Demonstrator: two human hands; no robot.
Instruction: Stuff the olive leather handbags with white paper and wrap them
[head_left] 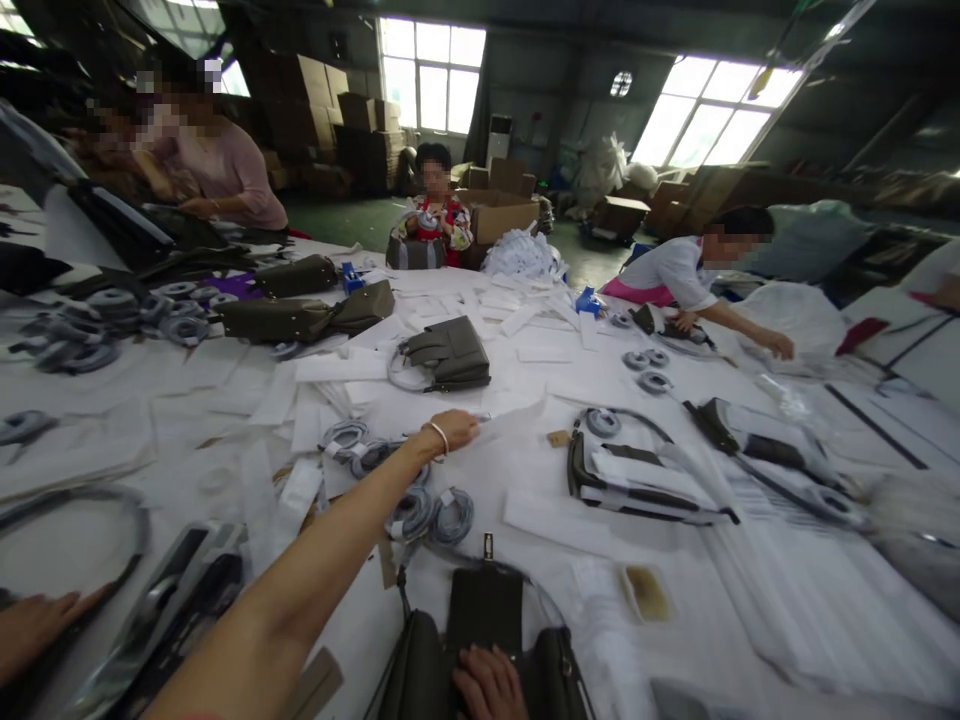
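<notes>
My left arm reaches across the table. My left hand (454, 430), with a pale bracelet at the wrist, is closed on the edge of a thin white sheet (517, 418) that slopes up to the right. Close in front of me is a dark olive handbag (412, 665) with its flap (486, 608) laid away from me and a small tag (489, 546) beyond it. My right hand (491, 682) rests on the flap's near part, fingers together and slightly bent. Coiled grey straps (451, 515) lie between the bag and my left hand.
A co-worker's hand (41, 630) is at the left edge by a long strap. Another dark handbag (450, 352) stands ahead; a partly wrapped bag (637, 478) lies to the right. White sheets (555, 520) litter the table. Several people work around it, one reaching in at right (675, 275).
</notes>
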